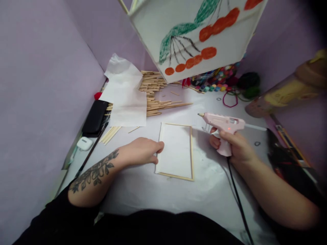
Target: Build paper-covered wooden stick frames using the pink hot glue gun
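On the white tabletop (143, 199), before the seated body, lies the stick frame (191, 153), a rectangle enclosing a white sheet (176, 149); its long axis runs away from the wearer. The left hand (140, 151) has thumb and fingertips at its left long side; whether they pinch cannot be told. At right, the right hand (238, 146) grips the pink glue gun (224, 123), nozzle (201, 115) directed leftward, cord (233, 185) trailing below. Farther back, loose sticks (153, 83) adjoin crumpled paper (127, 102); a cherry-painted panel (184, 41) stands out against pale purple walls (38, 85).
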The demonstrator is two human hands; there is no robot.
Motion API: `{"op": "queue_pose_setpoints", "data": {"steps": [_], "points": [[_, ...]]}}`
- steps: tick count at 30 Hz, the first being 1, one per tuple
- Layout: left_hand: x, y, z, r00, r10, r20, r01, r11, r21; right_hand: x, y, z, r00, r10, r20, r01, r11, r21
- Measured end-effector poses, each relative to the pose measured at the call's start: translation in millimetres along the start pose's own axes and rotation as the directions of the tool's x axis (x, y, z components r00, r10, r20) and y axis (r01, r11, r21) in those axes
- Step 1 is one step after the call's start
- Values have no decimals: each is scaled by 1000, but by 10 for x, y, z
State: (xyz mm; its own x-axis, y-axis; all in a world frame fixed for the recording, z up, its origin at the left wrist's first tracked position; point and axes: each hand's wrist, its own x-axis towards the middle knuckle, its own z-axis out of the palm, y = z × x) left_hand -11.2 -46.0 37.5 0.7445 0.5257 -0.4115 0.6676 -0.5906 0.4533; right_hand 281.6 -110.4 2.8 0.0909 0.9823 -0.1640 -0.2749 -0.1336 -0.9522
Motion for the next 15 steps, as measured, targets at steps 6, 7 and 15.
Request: {"op": "queue_pose_setpoints", "data": {"steps": [6, 7, 15], "points": [[102, 50, 82, 950, 147, -277, -153, 988, -1, 1, -61, -21, 989, -76, -124, 77, 997, 8], [106, 40, 89, 939, 230, -256, -237, 972, 4, -2, -60, -33, 990, -79, -117, 80, 997, 7], [154, -60, 122, 857, 491, -152, -503, 863, -50, -2, -44, -46, 996, -50, -79, 50, 999, -5]]}}
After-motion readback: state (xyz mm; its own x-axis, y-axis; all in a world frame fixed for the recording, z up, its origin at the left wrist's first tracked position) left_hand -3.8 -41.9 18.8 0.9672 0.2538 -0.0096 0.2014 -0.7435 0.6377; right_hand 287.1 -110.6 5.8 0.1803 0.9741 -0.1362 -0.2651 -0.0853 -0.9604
